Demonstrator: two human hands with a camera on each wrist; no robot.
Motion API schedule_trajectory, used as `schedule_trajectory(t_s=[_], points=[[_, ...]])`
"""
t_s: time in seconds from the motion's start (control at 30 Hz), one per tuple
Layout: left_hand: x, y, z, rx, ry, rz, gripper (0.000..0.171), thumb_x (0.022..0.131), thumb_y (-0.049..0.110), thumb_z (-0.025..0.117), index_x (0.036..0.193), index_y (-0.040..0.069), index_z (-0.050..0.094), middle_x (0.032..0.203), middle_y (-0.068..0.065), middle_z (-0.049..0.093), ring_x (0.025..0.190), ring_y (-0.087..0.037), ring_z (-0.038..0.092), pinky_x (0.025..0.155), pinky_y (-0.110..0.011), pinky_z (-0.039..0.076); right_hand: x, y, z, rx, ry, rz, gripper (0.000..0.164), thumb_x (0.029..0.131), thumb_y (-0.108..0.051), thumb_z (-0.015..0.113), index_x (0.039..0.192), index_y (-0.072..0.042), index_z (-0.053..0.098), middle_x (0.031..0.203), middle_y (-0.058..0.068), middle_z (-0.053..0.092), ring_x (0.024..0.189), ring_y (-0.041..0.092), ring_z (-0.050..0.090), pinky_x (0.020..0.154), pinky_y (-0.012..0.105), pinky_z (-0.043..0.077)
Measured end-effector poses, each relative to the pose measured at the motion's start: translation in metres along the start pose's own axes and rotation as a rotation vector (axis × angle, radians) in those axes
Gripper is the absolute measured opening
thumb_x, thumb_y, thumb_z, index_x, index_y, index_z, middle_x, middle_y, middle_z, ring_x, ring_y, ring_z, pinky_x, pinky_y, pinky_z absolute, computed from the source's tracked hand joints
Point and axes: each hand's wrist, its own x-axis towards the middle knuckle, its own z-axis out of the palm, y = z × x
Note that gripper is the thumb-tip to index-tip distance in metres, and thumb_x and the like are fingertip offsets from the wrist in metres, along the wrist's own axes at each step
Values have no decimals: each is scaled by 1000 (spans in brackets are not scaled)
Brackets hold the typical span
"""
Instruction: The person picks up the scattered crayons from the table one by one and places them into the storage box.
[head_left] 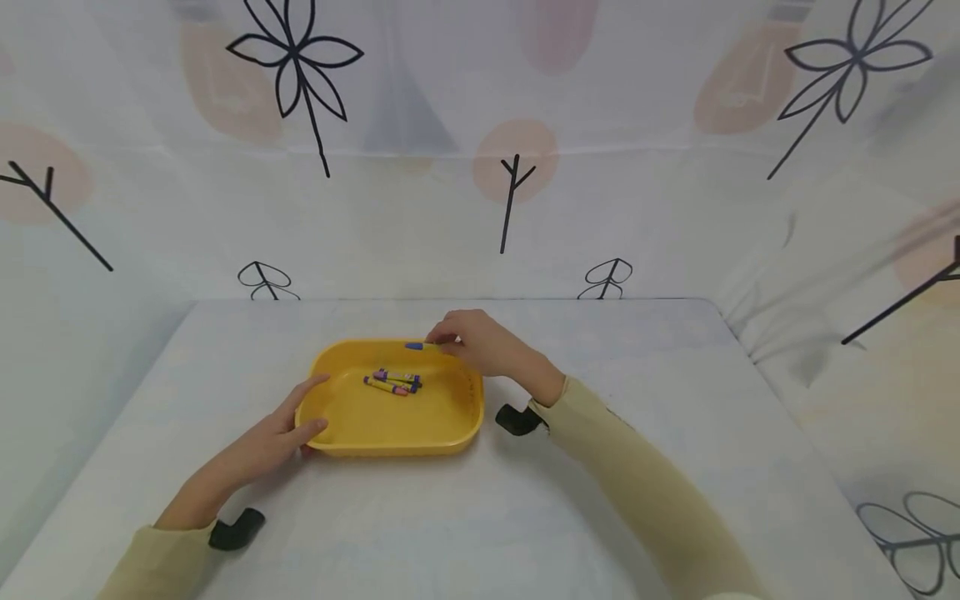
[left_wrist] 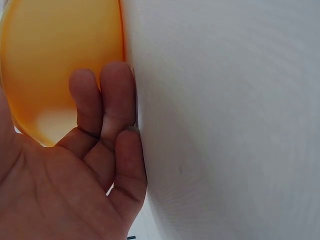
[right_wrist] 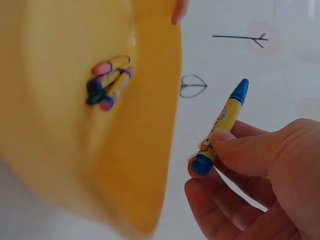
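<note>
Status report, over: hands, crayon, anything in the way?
Right hand: pinching blue crayon. Left hand: holding yellow tray. Other crayons inside tray; nothing visibly blocking.

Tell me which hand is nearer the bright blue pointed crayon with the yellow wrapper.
Right. The right hand pinches the crayon; the left hand is farther off, holding the yellow rounded plastic tray's left end.

On the counter (head_left: pixel 420 525), the tray (head_left: pixel 375 429); inside it, just behind its middle, crayons (head_left: pixel 386 386) close together. At the tray's left end, the left hand (head_left: pixel 273 446), partly over the rim. At the tray's far right corner, the right hand (head_left: pixel 487 346), with a single crayon (right_wrist: pixel 227 115) between thumb and fingers. Just right of the tray, a wrist-worn piece (head_left: pixel 519 419). Well behind the tray, a backdrop cloth (head_left: pixel 420 233).
</note>
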Motion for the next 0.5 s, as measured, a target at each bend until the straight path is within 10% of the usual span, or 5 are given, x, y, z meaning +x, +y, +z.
schedule_trajectory(t_s=[0.4,0.5], points=[[1,-1,-1,-6,-19,-9,72,102,41,54,158,24,12,115,-17,48,87,-29,52,81,-45,37,44,-14,28,116,-10,14,25,100,-9,59,123,-7,69,117,3,68,108,15,61,91,23,47],[1,-1,0,3,-15,-13,72,102,42,54,158,23,12,131,-18,39,104,-32,48,85,-48,36,49,-13,33,127,-16,36,24,100,-10,60,122,-8,70,117,2,68,108,13,61,91,23,46]])
